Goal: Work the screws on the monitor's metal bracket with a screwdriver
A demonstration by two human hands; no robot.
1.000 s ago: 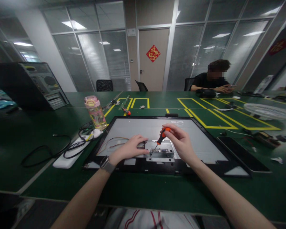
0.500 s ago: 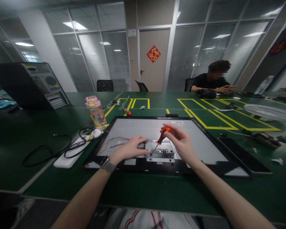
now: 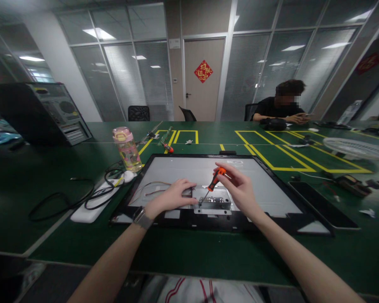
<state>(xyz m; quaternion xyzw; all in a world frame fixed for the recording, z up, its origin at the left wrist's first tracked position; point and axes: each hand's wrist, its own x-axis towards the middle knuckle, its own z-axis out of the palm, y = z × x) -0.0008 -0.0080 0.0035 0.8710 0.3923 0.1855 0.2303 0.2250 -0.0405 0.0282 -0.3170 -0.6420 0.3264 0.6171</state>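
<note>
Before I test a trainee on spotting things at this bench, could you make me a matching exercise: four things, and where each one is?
1. Orange-and-black screwdriver
2. Water bottle
3. Computer tower
4. Red diamond-shaped sign

A. On the door
B. In the right hand
C. At the view's left edge
D. Beside the white power strip

Pairs: 1-B, 2-D, 3-C, 4-A

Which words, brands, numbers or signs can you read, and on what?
"招财进宝" (probably): red diamond sign on the door.
Too blurred: second red sign, far right.
Too small: white label on the panel; plate beside the door.
No brand or number legible.
</note>
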